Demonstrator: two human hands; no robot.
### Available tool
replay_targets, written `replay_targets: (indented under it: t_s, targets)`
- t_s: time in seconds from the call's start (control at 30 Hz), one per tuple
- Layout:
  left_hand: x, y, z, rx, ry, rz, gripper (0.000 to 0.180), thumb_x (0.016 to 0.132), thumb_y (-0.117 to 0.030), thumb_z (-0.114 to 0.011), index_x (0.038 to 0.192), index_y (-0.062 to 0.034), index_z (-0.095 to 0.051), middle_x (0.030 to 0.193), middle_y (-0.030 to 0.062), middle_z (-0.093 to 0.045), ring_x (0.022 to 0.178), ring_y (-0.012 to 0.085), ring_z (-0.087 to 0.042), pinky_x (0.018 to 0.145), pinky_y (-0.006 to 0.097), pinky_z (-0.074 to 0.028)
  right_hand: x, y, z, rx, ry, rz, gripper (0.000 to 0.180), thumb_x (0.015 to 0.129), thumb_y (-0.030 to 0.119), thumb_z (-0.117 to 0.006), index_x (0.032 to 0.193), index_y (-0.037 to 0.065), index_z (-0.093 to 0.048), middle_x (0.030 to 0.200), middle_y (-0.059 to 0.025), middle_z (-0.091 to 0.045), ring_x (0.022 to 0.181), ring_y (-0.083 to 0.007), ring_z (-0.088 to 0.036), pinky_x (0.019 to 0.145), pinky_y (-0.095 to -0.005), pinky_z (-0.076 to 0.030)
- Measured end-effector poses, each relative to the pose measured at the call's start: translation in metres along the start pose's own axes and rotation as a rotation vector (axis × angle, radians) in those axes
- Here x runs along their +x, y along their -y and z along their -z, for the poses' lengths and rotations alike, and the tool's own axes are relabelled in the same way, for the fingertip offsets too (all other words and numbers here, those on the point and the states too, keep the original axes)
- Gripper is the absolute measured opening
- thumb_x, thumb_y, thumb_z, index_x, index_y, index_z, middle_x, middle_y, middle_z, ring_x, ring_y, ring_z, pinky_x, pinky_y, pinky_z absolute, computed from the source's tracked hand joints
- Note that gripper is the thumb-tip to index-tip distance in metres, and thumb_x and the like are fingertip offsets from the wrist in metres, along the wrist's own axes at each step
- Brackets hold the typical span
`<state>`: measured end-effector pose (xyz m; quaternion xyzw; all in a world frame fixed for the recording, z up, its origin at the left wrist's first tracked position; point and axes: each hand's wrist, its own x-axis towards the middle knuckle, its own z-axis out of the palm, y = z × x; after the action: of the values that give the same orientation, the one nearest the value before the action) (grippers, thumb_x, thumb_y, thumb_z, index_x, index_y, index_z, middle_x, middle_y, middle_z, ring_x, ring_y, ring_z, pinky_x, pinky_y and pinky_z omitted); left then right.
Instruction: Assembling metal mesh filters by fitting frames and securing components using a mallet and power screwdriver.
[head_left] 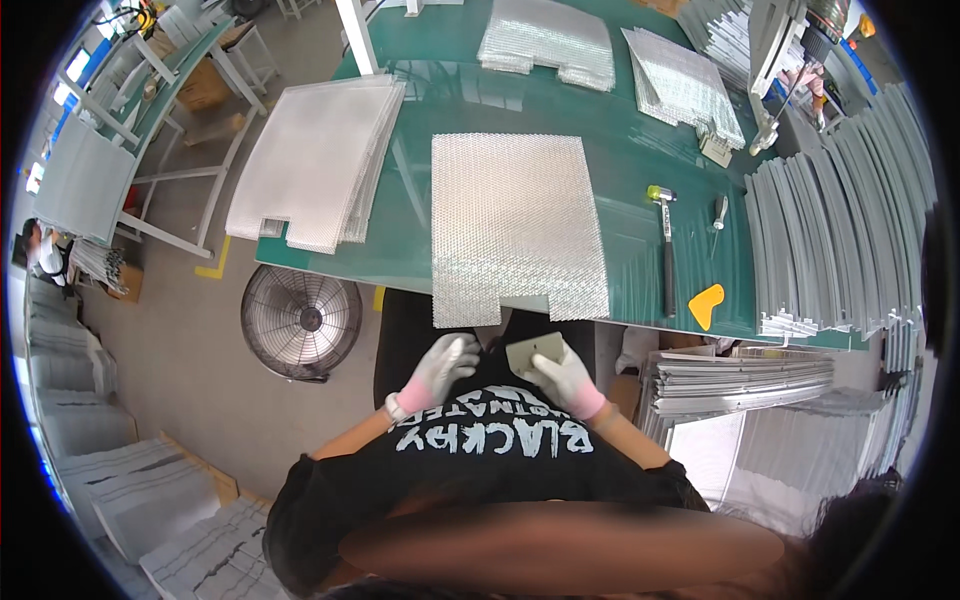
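My right hand (565,380), in a white glove with a pink cuff, pinches a small flat grey plate (522,353) between thumb and fingers in front of my body. My left hand (440,372), gloved the same way, hovers beside it with loosely bent fingers and nothing visible in them. Just beyond both hands, a silvery mesh-textured panel (518,220) lies on the green table (400,240). A notch is cut into its near edge, which overhangs the table's front. Neither hand touches the panel.
Right of the panel lie a hammer (668,250), a screwdriver (718,222) and a yellow scraper (706,306). Stacked panels (310,160) sit at the left, with more panels (548,42) at the back. Upright grey panels (840,230) line the right. A floor fan (302,322) stands at the left.
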<state>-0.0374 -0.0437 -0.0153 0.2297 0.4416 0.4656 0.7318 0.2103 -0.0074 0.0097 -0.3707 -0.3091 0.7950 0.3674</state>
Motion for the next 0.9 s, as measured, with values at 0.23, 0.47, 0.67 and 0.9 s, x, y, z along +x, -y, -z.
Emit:
replay_targets:
  t_s: [0.23,0.47,0.67,0.9]
  targets:
    - [0.037,-0.006,-0.04,-0.206,0.014,-0.13,0.036,0.102,-0.027,-0.05,0.115,0.0057,-0.058,0.117,0.0163,-0.062,0.102,0.0237,-0.064,0.088,0.034,-0.051,0.034,-0.016,-0.019,0.396,0.109,0.047,0.033,0.103,0.027,-0.047,0.131,0.01,-0.047,0.12,-0.0065,-0.059,0.105,-0.0188,-0.059,0.088,-0.0355,-0.05]
    - [0.037,-0.002,-0.042,-0.059,-0.187,-0.153,0.033,0.1,-0.024,-0.054,0.103,0.0074,-0.064,0.098,0.0109,-0.068,0.089,0.018,-0.067,0.08,0.031,-0.054,0.037,-0.025,-0.01,0.214,-0.054,0.069,0.024,0.101,0.025,-0.051,0.115,0.005,-0.057,0.098,-0.0072,-0.066,0.078,-0.0133,-0.061,0.069,-0.0305,-0.052]
    - [0.033,-0.006,-0.053,-0.065,-0.096,-0.114,0.033,0.1,-0.026,-0.055,0.102,0.0061,-0.065,0.097,0.0086,-0.068,0.087,0.0131,-0.065,0.079,0.028,-0.053,0.035,-0.023,-0.018,0.137,-0.144,0.05,0.023,0.1,0.022,-0.055,0.112,0.003,-0.058,0.094,-0.006,-0.067,0.073,-0.0126,-0.061,0.066,-0.0283,-0.052]
    - [0.037,-0.015,-0.05,0.315,-0.016,0.052,0.034,0.099,-0.031,-0.057,0.099,0.0017,-0.066,0.08,0.0027,-0.065,0.068,0.0075,-0.054,0.062,0.023,-0.044,0.041,-0.028,-0.01,-0.176,-0.54,0.253,0.022,0.097,0.02,-0.055,0.097,0.001,-0.066,0.088,-0.0026,-0.064,0.071,-0.0076,-0.053,0.065,-0.0239,-0.043]
